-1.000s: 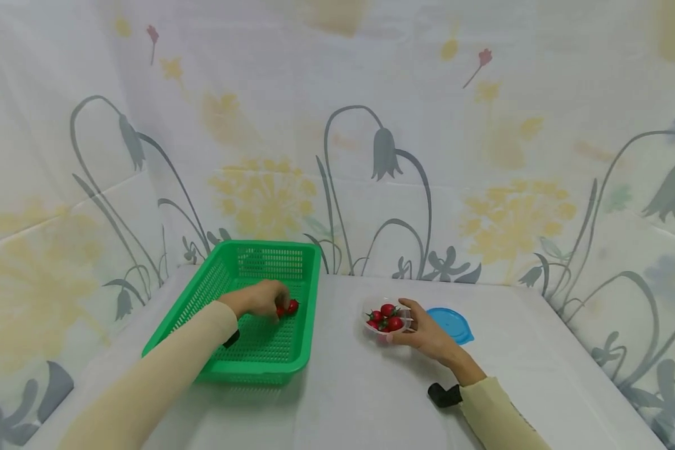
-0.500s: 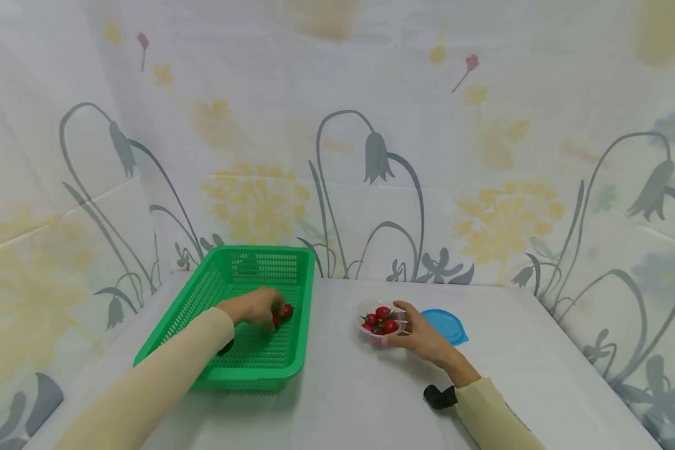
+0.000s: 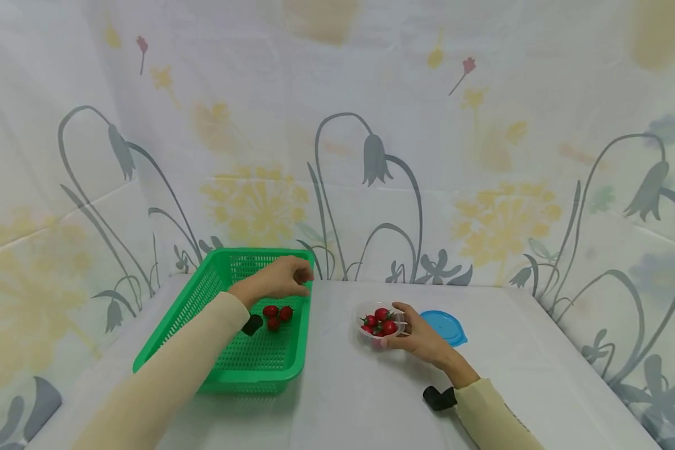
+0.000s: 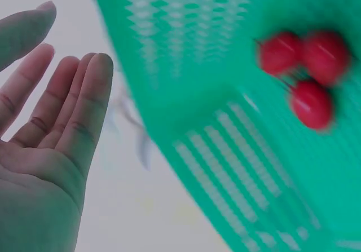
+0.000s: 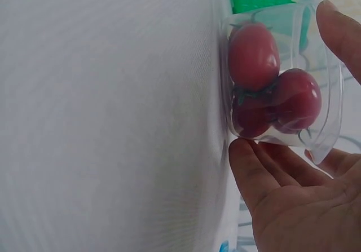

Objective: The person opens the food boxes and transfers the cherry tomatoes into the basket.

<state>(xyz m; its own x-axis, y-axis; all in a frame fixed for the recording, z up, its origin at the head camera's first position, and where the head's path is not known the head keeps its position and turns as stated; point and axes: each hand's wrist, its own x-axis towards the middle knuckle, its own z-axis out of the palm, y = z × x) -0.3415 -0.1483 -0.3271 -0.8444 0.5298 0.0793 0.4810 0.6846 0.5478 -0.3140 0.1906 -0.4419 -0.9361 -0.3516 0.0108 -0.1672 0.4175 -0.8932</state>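
Note:
Over the far right corner of a green plastic basket (image 3: 247,376) is my left hand (image 3: 281,278). In the left wrist view its fingers (image 4: 90,100) are extended and nothing is between them and the thumb. Three cherry tomatoes (image 4: 310,104) lie close together on the basket's floor. My right hand (image 3: 424,340) grips a clear plastic tub (image 5: 289,27) from its right side, thumb at the rim and fingers against the wall. Several cherry tomatoes (image 3: 381,314), some with green stems, fill the tub, which stands on the white table.
A round blue lid (image 3: 445,327) lies on the table (image 3: 360,400) just behind and right of my right hand. The basket stands to the left of the tub. A flower-printed cloth (image 3: 259,94) hangs behind and at both sides of the table.
My left hand has let go of a tomato in the basket and risen up and right, leaving three tomatoes in plain sight. My right hand keeps its grip on the tub.

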